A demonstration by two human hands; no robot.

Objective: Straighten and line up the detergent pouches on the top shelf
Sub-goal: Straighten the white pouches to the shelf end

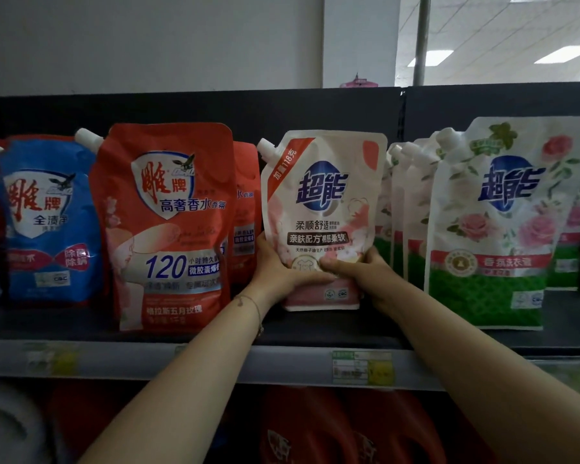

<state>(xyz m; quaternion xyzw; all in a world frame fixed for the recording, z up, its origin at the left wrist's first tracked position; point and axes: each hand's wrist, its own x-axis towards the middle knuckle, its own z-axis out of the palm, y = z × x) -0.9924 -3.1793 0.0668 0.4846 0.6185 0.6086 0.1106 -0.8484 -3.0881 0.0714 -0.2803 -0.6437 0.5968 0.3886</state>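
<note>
Nearest, on the lower shelf, stand blurred red jugs (pixel 315 430). Above them two bare forearms reach up over the top shelf (pixel 114 360), whose front rail carries a yellow-and-green price label (pixel 362 366); a thin bracelet (pixel 257 313) circles the left wrist.

Both grips close on the lower part of the pink-and-white pouch (pixel 322 202). The left grip (pixel 275 262) holds its lower left edge with the thumb laid across the front, and the right grip (pixel 359 272) holds the lower right edge, thumb likewise on the front (the fingers behind are hidden). That pouch stands upright on the top shelf, spout at its upper left, set back from the rail.

Just to its left a large red pouch (pixel 168 222) stands further forward, with a second red pouch (pixel 245 209) behind it and a blue pouch (pixel 44 222) beyond. To the right a green rose pouch (pixel 496 222) stands forward, a row of similar white pouches (pixel 402 209) behind.

Farther back come the dark back panel (pixel 215 108) and a grey pole (pixel 422 38).
</note>
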